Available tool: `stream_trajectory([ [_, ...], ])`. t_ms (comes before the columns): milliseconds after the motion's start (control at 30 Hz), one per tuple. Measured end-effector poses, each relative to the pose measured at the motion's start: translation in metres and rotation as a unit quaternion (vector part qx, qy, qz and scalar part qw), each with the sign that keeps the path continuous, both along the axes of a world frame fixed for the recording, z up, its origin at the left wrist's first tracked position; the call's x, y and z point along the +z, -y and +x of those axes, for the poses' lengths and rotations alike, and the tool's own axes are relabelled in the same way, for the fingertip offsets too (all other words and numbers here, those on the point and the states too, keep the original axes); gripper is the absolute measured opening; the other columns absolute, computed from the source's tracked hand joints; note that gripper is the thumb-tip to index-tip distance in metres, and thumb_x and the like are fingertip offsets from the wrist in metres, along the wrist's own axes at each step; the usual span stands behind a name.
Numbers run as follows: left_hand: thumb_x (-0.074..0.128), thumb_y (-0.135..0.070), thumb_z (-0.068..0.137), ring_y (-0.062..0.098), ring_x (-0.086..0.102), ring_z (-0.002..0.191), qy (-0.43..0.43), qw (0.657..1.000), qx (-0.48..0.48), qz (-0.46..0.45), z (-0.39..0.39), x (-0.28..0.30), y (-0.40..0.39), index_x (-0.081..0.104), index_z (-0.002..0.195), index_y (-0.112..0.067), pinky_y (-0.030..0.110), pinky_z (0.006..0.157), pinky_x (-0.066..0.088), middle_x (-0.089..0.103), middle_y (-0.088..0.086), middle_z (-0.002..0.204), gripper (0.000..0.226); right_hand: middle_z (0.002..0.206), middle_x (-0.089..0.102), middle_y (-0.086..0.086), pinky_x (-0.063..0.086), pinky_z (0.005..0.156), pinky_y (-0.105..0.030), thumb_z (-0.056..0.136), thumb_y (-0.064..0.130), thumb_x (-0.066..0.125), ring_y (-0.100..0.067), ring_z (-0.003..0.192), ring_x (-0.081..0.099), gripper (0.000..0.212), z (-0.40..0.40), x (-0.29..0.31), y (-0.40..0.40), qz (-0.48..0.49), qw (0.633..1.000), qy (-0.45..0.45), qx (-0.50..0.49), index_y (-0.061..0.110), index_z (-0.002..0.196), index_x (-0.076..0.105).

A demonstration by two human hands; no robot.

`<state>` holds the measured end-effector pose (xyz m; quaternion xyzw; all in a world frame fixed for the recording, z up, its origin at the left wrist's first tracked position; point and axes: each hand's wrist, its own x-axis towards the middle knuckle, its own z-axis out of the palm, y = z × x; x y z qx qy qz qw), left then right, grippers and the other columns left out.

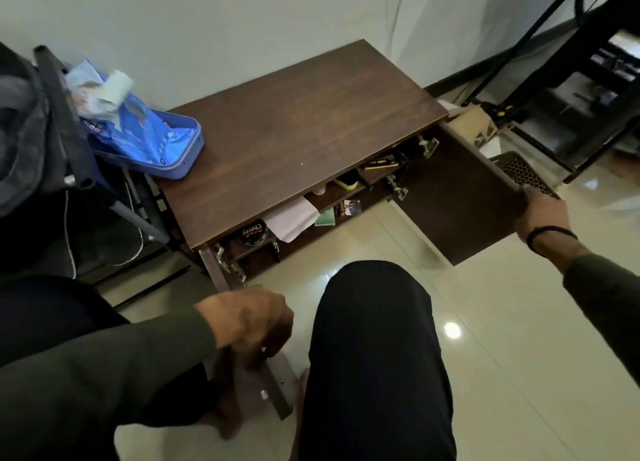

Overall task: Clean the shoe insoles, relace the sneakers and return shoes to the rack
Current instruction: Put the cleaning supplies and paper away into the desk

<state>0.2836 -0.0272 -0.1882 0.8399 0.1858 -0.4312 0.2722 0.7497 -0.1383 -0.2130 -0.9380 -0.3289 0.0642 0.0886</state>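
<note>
Hands grip both doors of the rack (304, 121), the left hand (247, 322) on the left door (277, 377) and the right hand (542, 219) on the right door (457, 197), probably to reach inside, where no shoes or insoles are visible.

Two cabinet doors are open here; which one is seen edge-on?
The left door, held by the left hand, shows only its thin edge. The right door, gripped at its top edge by the right hand, shows its whole inner face.

Cabinet (304, 121) interior mostly hidden
</note>
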Motion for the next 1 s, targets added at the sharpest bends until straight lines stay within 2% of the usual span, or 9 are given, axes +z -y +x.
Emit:
stream_trajectory([
  [133, 0.086, -0.035, 0.078, 0.016, 0.066, 0.096, -0.004, 0.995, -0.08, 0.061, 0.037, 0.004, 0.01, 0.072, 0.111, -0.026, 0.032, 0.09, 0.055, 0.068, -0.009, 0.101, 0.036, 0.117, 0.063, -0.033, 0.05, 0.098, -0.048, 0.091, -0.005, 0.053, -0.048, 0.108, 0.059, 0.038, -0.024, 0.0, 0.016, 0.028, 1.0, -0.01, -0.003, -0.001, 0.128, 0.061],
  [300, 0.082, -0.037, 0.083, 0.023, 0.064, 0.109, -0.019, 0.977, -0.172, 0.122, 0.076, 0.009, 0.015, 0.069, 0.12, -0.019, 0.035, 0.094, 0.054, 0.065, 0.001, 0.121, 0.043, 0.129, 0.063, -0.019, 0.049, 0.101, -0.043, 0.094, 0.009, 0.064, -0.037, 0.114, 0.06, 0.035, -0.048, 0.012, 0.015, 0.063, 0.985, -0.129, -0.099, 0.01, 0.129, 0.066],
  [433, 0.066, -0.032, 0.097, 0.025, 0.063, 0.111, 0.047, 0.977, -0.117, 0.171, 0.098, 0.018, 0.008, 0.063, 0.122, -0.013, 0.033, 0.09, 0.049, 0.064, 0.007, 0.121, 0.032, 0.118, 0.071, -0.01, 0.054, 0.098, -0.043, 0.086, 0.015, 0.076, -0.026, 0.104, 0.067, 0.032, -0.065, 0.015, 0.011, 0.099, 0.956, -0.235, -0.148, 0.015, 0.118, 0.073],
  [533, 0.072, -0.041, 0.09, 0.023, 0.065, 0.103, 0.12, 0.964, -0.086, 0.22, 0.106, 0.019, -0.011, 0.062, 0.115, -0.02, 0.037, 0.087, 0.051, 0.063, 0.002, 0.106, 0.034, 0.108, 0.073, -0.006, 0.058, 0.092, -0.045, 0.083, 0.017, 0.079, -0.024, 0.098, 0.069, 0.027, -0.078, 0.009, 0.004, 0.116, 0.942, -0.266, -0.167, 0.017, 0.109, 0.075],
  [667, 0.071, -0.034, 0.089, 0.024, 0.064, 0.1, 0.175, 0.945, -0.001, 0.278, 0.111, 0.015, -0.032, 0.062, 0.12, -0.021, 0.037, 0.083, 0.054, 0.065, 0.005, 0.11, 0.034, 0.102, 0.072, -0.007, 0.06, 0.088, -0.046, 0.083, 0.017, 0.08, -0.025, 0.094, 0.069, 0.026, -0.093, 0.003, -0.006, 0.147, 0.925, -0.293, -0.194, 0.014, 0.108, 0.076],
  [800, 0.068, -0.032, 0.093, 0.026, 0.065, 0.099, 0.227, 0.922, 0.095, 0.298, 0.105, 0.004, -0.045, 0.066, 0.119, -0.02, 0.039, 0.085, 0.055, 0.067, 0.007, 0.111, 0.029, 0.099, 0.071, -0.008, 0.062, 0.082, -0.041, 0.076, 0.017, 0.086, -0.024, 0.088, 0.071, 0.022, -0.112, -0.001, -0.022, 0.171, 0.863, -0.406, -0.247, 0.013, 0.094, 0.074],
  [867, 0.069, -0.03, 0.092, 0.026, 0.065, 0.097, 0.255, 0.912, 0.15, 0.284, 0.103, -0.004, -0.05, 0.071, 0.113, -0.018, 0.038, 0.083, 0.055, 0.069, 0.008, 0.105, 0.024, 0.089, 0.069, -0.006, 0.062, 0.076, -0.034, 0.078, 0.012, 0.085, -0.019, 0.078, 0.071, 0.023, -0.134, 0.0, -0.04, 0.194, 0.826, -0.462, -0.258, 0.011, 0.093, 0.068],
  [933, 0.07, -0.032, 0.092, 0.023, 0.063, 0.096, 0.278, 0.899, 0.175, 0.29, 0.1, -0.01, -0.052, 0.073, 0.112, -0.019, 0.038, 0.082, 0.054, 0.069, 0.006, 0.104, 0.024, 0.088, 0.07, -0.01, 0.063, 0.075, -0.036, 0.077, 0.007, 0.085, -0.021, 0.077, 0.074, 0.027, -0.16, 0.001, -0.063, 0.226, 0.79, -0.503, -0.267, 0.008, 0.093, 0.063],
  [1000, 0.07, -0.036, 0.092, 0.021, 0.059, 0.1, 0.299, 0.883, 0.191, 0.308, 0.097, -0.017, -0.056, 0.073, 0.113, -0.02, 0.037, 0.085, 0.05, 0.065, 0.004, 0.108, 0.026, 0.09, 0.07, -0.013, 0.064, 0.068, -0.037, 0.077, 0.008, 0.086, -0.026, 0.079, 0.075, 0.03, -0.183, 0.0, -0.087, 0.244, 0.78, -0.508, -0.273, 0.008, 0.095, 0.062],
])
